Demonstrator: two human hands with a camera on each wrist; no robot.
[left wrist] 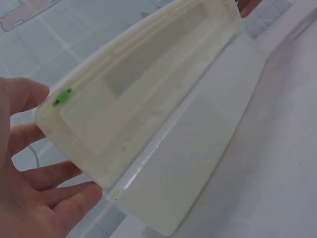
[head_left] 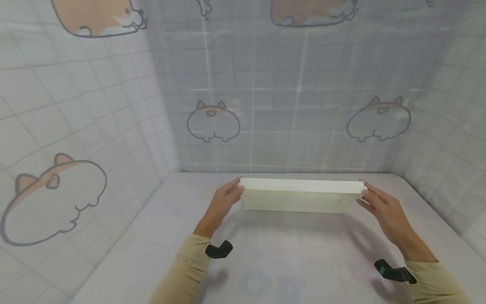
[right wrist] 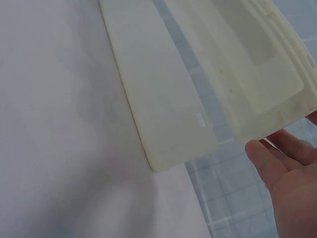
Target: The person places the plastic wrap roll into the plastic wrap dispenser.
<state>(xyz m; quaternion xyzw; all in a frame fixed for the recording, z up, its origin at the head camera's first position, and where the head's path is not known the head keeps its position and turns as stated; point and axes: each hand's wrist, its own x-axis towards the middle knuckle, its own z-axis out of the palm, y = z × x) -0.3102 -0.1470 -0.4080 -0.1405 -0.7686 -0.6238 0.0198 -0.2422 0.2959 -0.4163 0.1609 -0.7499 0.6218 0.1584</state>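
Observation:
A long white plastic case [head_left: 296, 186] is held across the middle of the head view. My left hand [head_left: 223, 201] grips its left end between thumb and fingers; my right hand [head_left: 385, 213] grips the right end. Seen from the left wrist, the upper, recessed part [left wrist: 89, 119] shows its hollow cream side, with a small green clip [left wrist: 62, 97] near the left thumb. Below lies a flat, smooth panel [left wrist: 193, 144]. A gap separates these two parts in the right wrist view; how they join is hidden.
A pale tabletop [head_left: 288, 257] spreads beneath the hands. Grid-patterned sheets with printed corgis form a back wall [head_left: 296, 139], a left wall [head_left: 125, 126] and a right wall [head_left: 448, 169]. Dark straps [head_left: 219, 250] sit at both wrists.

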